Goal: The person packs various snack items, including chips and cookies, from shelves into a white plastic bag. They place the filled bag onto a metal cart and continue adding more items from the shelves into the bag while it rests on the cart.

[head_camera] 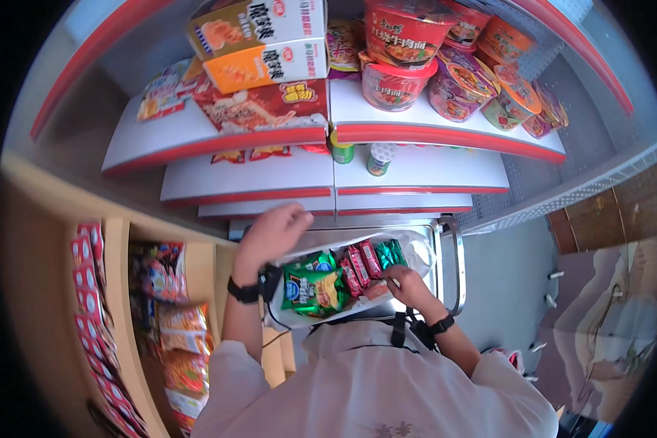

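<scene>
A white plastic bag [416, 246] lies wide open on a metal cart [435, 274] in front of my body. Green chip bags [313, 287] fill its left side. Several red snack packets [358, 265] stand in a row at the middle, with shiny green packets [390, 253] to their right. My right hand [409, 286] is over the bag's right part, fingers bent beside the red and green packets; whether it grips anything is unclear. Raised above the bag's far left edge, my left hand [276, 232] is blurred, its fingers curled, with no item visible in it.
Ahead rise white shelves [246, 189] with red edges. Noodle cups [397, 85] and snack boxes [268, 60] occupy the upper one; two small canisters [380, 159] [343, 148] stand lower. A wooden rack [123, 306] with snack bags [183, 334] is at left. The cart's handle [460, 268] curves at right.
</scene>
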Demonstrator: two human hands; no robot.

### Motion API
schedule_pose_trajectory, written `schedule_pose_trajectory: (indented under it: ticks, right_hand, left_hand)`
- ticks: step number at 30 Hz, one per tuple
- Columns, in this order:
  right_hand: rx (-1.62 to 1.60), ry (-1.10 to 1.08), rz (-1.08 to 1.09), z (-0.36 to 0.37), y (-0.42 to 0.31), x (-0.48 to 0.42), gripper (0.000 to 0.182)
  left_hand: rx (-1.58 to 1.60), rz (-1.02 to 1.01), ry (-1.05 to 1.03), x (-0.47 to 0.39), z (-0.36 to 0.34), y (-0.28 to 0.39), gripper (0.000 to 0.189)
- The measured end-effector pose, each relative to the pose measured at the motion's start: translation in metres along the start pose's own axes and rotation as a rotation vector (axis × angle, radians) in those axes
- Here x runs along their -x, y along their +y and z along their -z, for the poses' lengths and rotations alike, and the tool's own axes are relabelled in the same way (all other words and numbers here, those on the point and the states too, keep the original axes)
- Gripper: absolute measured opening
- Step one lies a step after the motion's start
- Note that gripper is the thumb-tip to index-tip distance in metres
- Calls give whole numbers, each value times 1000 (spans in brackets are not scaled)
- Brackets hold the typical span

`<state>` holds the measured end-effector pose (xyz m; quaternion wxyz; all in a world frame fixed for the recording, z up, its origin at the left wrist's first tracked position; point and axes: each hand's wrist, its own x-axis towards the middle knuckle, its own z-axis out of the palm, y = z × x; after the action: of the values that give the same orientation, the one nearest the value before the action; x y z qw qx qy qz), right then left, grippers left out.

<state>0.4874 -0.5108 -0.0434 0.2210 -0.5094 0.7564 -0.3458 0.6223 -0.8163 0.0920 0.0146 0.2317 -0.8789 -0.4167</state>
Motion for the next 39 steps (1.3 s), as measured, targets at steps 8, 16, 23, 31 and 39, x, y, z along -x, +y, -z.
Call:
schedule_pose_trajectory:
  ticks: [8, 16, 23, 31, 39]
  right_hand:
    - [61, 121, -301, -16, -22, 54, 13]
    - [104, 257, -568, -29, -50, 96, 10]
    - [92, 264, -548, -36, -37, 98, 11]
    - [349, 480, -444, 6, -9, 52, 18]
    - [28, 340, -401, 15, 81, 17, 29]
  left_hand:
    - [-582, 155, -40, -236, 23, -188, 76]
    - [-649, 276, -110, -308, 17, -239, 66]
    - [-565, 244, -33, -300, 19, -247, 58]
    - [-325, 211, 204, -246, 21, -271, 49]
    - [-187, 163, 318, -71, -2, -137, 28]
